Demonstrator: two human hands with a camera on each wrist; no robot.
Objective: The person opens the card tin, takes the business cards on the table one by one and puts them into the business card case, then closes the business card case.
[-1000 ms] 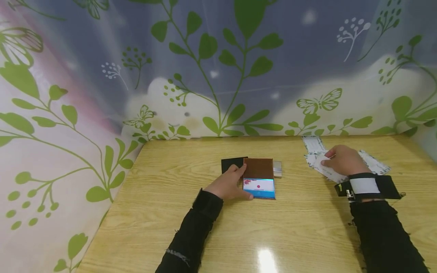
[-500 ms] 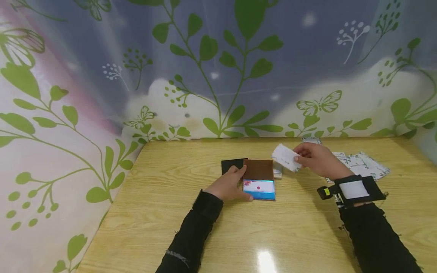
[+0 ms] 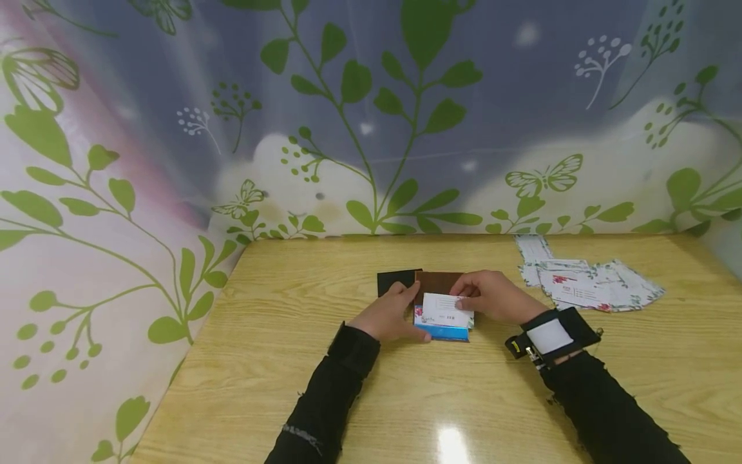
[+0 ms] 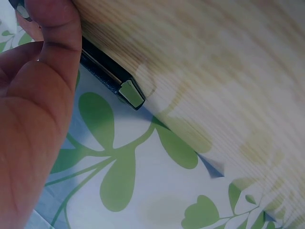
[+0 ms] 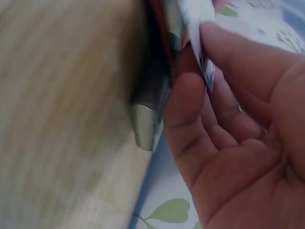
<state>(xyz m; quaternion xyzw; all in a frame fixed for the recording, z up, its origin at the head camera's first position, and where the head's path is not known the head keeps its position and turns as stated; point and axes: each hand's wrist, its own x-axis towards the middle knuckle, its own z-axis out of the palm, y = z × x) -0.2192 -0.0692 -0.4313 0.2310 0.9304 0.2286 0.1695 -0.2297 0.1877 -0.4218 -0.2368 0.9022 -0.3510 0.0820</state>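
Observation:
A brown card case (image 3: 431, 281) lies with its lid folded back on the wooden table, its lower half shiny blue with a printed card inside. Along the case's left side my left hand (image 3: 385, 316) holds it, thumb at the near corner and fingers farther up. Between thumb and fingers my right hand (image 3: 493, 298) pinches a white business card (image 3: 438, 309), which overlaps the lower half of the case. That card (image 5: 196, 24) looks thin and edge-on in the right wrist view. In the left wrist view, the left hand (image 4: 43, 95) hides most of the work.
Beside the left fingers lies a black case (image 3: 394, 280), partly under the brown one. A silver case (image 5: 145, 121) shows near the right fingertips. Several floral cards (image 3: 580, 283) are spread at the back right, close to the patterned curtain (image 3: 371, 129).
My right hand has picked a card from the spread at the right and carried it left, onto the brown card case. The left hand has stayed at the case.

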